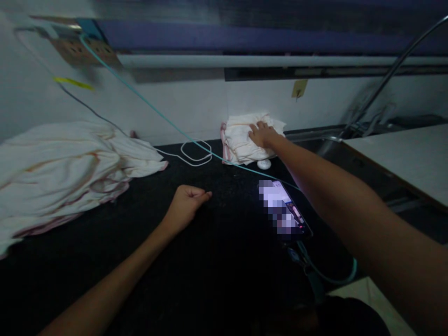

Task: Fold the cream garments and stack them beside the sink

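My right hand (263, 134) lies on top of a stack of folded white cloths (241, 140) against the wall, fingers spread and pressing on the upper layer. Pinkish edging runs down the left side of that stack. Closed in a loose fist, my left hand (187, 200) rests on the black tabletop (224, 261), and nothing shows in it. Off to the left is a large rumpled heap of white cloth (70, 158) with orange stripes and pink borders. A lit smartphone (297, 214) sits below my right forearm.
A teal cable (150, 103) slants across from a wall socket panel (84, 50) toward the phone. White cord (196, 163) loops near the wall. A small white round object (263, 164) is beside the stack. At right are a pale board (409, 158) and a curved metal tube (392, 70).
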`<act>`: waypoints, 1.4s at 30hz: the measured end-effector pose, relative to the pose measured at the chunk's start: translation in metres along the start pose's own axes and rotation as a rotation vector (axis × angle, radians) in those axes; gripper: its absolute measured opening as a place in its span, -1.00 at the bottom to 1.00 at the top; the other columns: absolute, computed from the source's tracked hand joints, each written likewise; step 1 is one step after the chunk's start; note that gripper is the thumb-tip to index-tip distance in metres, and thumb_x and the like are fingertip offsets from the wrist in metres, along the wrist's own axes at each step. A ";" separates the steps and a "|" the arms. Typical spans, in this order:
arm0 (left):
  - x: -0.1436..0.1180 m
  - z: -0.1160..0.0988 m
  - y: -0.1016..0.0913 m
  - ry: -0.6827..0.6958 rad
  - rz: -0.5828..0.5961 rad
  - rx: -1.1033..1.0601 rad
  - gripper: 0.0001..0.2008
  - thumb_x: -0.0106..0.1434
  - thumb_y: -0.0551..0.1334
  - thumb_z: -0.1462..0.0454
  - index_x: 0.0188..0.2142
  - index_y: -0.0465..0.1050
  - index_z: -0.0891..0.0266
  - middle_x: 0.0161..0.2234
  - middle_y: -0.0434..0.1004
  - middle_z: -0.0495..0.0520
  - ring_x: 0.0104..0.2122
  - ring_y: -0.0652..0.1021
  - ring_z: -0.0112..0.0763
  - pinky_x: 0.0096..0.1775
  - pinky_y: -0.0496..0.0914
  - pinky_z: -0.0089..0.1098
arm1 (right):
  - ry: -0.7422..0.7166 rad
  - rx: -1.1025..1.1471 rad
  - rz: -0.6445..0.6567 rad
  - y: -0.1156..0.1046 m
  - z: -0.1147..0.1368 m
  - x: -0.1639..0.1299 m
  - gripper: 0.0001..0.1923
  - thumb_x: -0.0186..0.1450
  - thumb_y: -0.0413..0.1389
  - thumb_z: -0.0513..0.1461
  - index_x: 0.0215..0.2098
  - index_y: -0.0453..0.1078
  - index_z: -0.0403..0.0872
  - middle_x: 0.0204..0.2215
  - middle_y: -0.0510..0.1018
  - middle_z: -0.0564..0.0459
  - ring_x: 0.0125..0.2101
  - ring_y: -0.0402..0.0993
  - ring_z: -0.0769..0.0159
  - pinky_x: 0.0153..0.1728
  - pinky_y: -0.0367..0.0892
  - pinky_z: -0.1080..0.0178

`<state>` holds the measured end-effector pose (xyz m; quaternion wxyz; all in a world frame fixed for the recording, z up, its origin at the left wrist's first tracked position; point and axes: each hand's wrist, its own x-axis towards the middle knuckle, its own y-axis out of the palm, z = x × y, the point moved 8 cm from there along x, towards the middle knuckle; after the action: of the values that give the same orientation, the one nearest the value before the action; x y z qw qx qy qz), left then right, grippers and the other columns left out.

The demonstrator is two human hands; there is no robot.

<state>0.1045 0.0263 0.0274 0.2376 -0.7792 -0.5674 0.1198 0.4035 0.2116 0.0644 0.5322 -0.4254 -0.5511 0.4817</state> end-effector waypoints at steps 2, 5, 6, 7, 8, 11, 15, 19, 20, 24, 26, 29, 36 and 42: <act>0.006 0.003 0.000 -0.041 -0.005 -0.072 -0.43 0.21 0.27 0.03 -0.69 -0.04 0.17 -0.70 -0.08 -0.15 -0.67 0.02 -0.59 -0.58 -0.06 -0.46 | -0.029 -0.013 -0.032 -0.006 0.005 -0.006 -0.38 0.53 -0.22 -0.07 0.44 0.09 -0.21 0.43 0.11 -0.35 0.38 0.05 -0.26 0.31 0.05 -0.30; 0.009 0.004 -0.001 -0.040 0.001 -0.171 -0.42 0.18 0.31 -0.02 -0.69 0.01 0.19 -0.70 -0.04 -0.15 -0.66 0.04 -0.60 -0.57 -0.06 -0.47 | -0.061 0.014 -0.121 -0.028 0.017 -0.009 -0.42 0.49 -0.14 -0.13 0.36 0.21 -0.29 0.38 0.21 -0.37 0.34 0.11 -0.23 0.30 0.08 -0.27; 0.009 0.005 -0.001 -0.033 0.011 -0.191 -0.42 0.18 0.31 -0.04 -0.69 0.05 0.19 -0.71 0.00 -0.15 -0.66 0.06 -0.60 -0.57 -0.04 -0.48 | -0.059 0.045 -0.172 -0.042 0.023 -0.010 -0.44 0.48 -0.13 -0.14 0.30 0.28 -0.32 0.34 0.27 -0.40 0.32 0.16 -0.21 0.29 0.11 -0.23; 0.009 0.005 0.000 -0.030 0.023 -0.206 -0.43 0.19 0.31 -0.04 -0.69 0.09 0.20 -0.72 0.05 -0.14 -0.67 0.09 -0.60 -0.56 -0.02 -0.48 | -0.046 0.091 -0.236 -0.057 0.030 -0.012 -0.47 0.48 -0.13 -0.15 0.23 0.34 -0.34 0.28 0.33 -0.43 0.28 0.23 -0.18 0.28 0.14 -0.17; 0.009 0.006 0.000 -0.033 0.034 -0.220 -0.45 0.19 0.31 -0.05 -0.69 0.14 0.21 -0.73 0.12 -0.12 -0.68 0.13 -0.59 -0.56 0.01 -0.48 | -0.024 0.151 -0.312 -0.075 0.039 -0.017 -0.48 0.49 -0.16 -0.14 0.15 0.41 -0.34 0.20 0.41 -0.45 0.22 0.30 -0.14 0.25 0.19 -0.12; 0.008 0.009 0.001 -0.061 0.036 -0.268 -0.49 0.22 0.28 -0.06 -0.67 0.28 0.22 -0.69 0.35 0.00 -0.70 0.27 -0.54 -0.57 0.13 -0.45 | 0.038 0.411 -0.553 -0.122 0.085 -0.053 -0.42 0.55 -0.28 -0.09 -0.17 0.51 -0.20 -0.18 0.58 -0.30 -0.05 0.48 0.03 0.08 0.32 0.02; 0.005 0.007 -0.009 -0.035 -0.029 -0.279 -0.49 0.22 0.24 -0.09 -0.65 0.28 0.22 -0.69 0.31 -0.02 -0.69 0.27 -0.52 -0.57 0.12 -0.44 | -0.036 0.864 -0.594 -0.115 0.179 -0.130 -0.43 0.51 -0.15 0.04 -0.57 0.26 -0.02 -0.61 0.32 0.09 -0.49 0.30 0.35 -0.34 0.27 0.27; 0.001 0.009 -0.043 0.006 -0.201 -0.249 -0.50 0.17 0.28 -0.06 -0.65 0.17 0.20 -0.70 0.10 -0.13 -0.65 0.12 -0.57 -0.56 -0.03 -0.45 | 0.097 1.259 -0.464 -0.042 0.223 -0.172 -0.46 0.40 -0.08 0.03 -0.67 -0.04 0.02 -0.69 0.02 0.20 -0.62 0.00 0.44 -0.56 -0.08 0.29; -0.001 0.010 -0.052 0.009 -0.245 -0.243 -0.50 0.17 0.28 -0.05 -0.64 0.16 0.20 -0.69 0.08 -0.14 -0.64 0.10 -0.57 -0.55 -0.03 -0.45 | 0.136 1.307 -0.425 -0.025 0.224 -0.174 -0.47 0.37 -0.07 0.03 -0.68 -0.06 0.03 -0.69 -0.01 0.20 -0.62 -0.04 0.45 -0.56 -0.12 0.28; -0.003 0.018 -0.073 0.009 -0.337 -0.196 -0.51 0.21 0.22 -0.05 -0.63 0.13 0.18 -0.69 0.05 -0.15 -0.63 0.11 -0.55 -0.54 0.01 -0.44 | 0.115 1.359 -0.314 0.004 0.225 -0.168 -0.48 0.30 -0.01 0.05 -0.70 -0.05 0.04 -0.70 -0.02 0.21 -0.62 -0.09 0.45 -0.55 -0.18 0.25; 0.000 0.023 -0.071 0.002 -0.304 -0.160 -0.50 0.22 0.20 -0.07 -0.66 0.15 0.18 -0.71 0.11 -0.12 -0.65 0.17 -0.53 -0.54 0.06 -0.43 | 0.057 1.357 -0.287 0.003 0.228 -0.166 -0.46 0.29 0.00 0.08 -0.70 -0.06 0.04 -0.70 -0.02 0.21 -0.62 -0.10 0.45 -0.54 -0.19 0.24; 0.007 0.031 -0.063 -0.012 -0.219 -0.101 -0.46 0.21 0.19 -0.11 -0.70 0.22 0.18 -0.75 0.16 -0.08 -0.69 0.22 -0.49 -0.55 0.10 -0.41 | 0.009 1.355 -0.268 0.001 0.232 -0.166 -0.44 0.29 0.00 0.11 -0.70 -0.06 0.04 -0.70 -0.02 0.21 -0.62 -0.10 0.44 -0.55 -0.18 0.24; 0.008 0.035 -0.070 0.029 -0.208 0.079 -0.44 0.21 0.13 -0.16 -0.68 0.15 0.16 -0.71 0.12 -0.09 -0.67 0.20 -0.47 -0.54 0.13 -0.39 | 0.075 1.437 -0.137 0.026 0.226 -0.158 -0.39 0.29 -0.04 0.20 -0.75 0.08 0.05 -0.80 0.11 0.17 -0.72 0.04 0.41 -0.61 -0.06 0.27; -0.016 0.022 -0.160 0.090 -0.658 0.342 -0.62 0.35 0.08 0.00 -0.22 0.50 0.22 -0.14 0.55 0.28 0.02 0.50 0.00 0.06 0.35 -0.13 | 0.063 1.591 -0.022 0.039 0.233 -0.149 -0.35 0.22 0.00 0.29 -0.73 -0.05 0.08 -0.80 -0.03 0.27 -0.76 -0.13 0.50 -0.67 -0.11 0.32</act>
<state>-0.0434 0.0550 0.0886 0.4151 -0.5088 -0.7481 0.0958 0.1805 0.0540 0.0069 0.6964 0.0742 -0.0306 0.7132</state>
